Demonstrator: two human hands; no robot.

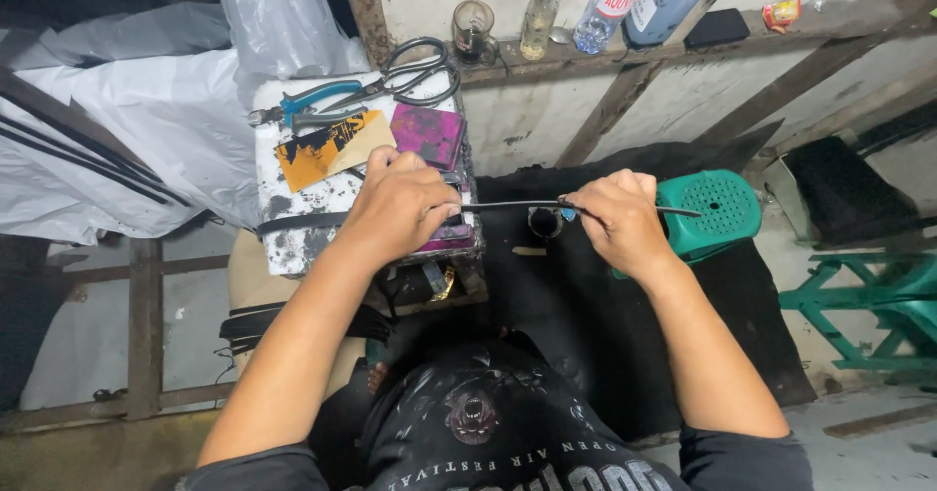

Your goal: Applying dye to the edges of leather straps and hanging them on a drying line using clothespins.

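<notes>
1. Left hand (402,208), centre of the frame: grip clenched on the left part of a thin dark strip (508,205), fingers curled over it at the edge of the surface (278,193).
2. Right hand (617,220), right of centre: grip pinched shut on the same strip, with a short length jutting past the hand toward the right.
3. The strip is slender, flat and black; its long axis runs almost level across mid-frame, left to right, stretched taut between the two hands. A wider black band continues leftward from under the left hand over the surface.
4. The surface is a small white block, heavily smudged with black, at upper centre-left.
5. On it lie an orange card (330,147) with torn black print, tilted, and a square magenta pad (427,134), mottled dark.
6. Behind these: blue-handled pliers (305,102) and large steel scissors (415,73), handles toward the wall.
7. A wooden ledge (586,54) at the top carries a glass mug (474,30), a clear bottle (540,11) and a labelled plastic bottle (611,8) with a red-and-white label.
8. A green perforated plastic stool (720,210) stands just right of the right hand; translucent plastic sheeting (166,110) fills the upper left.
</notes>
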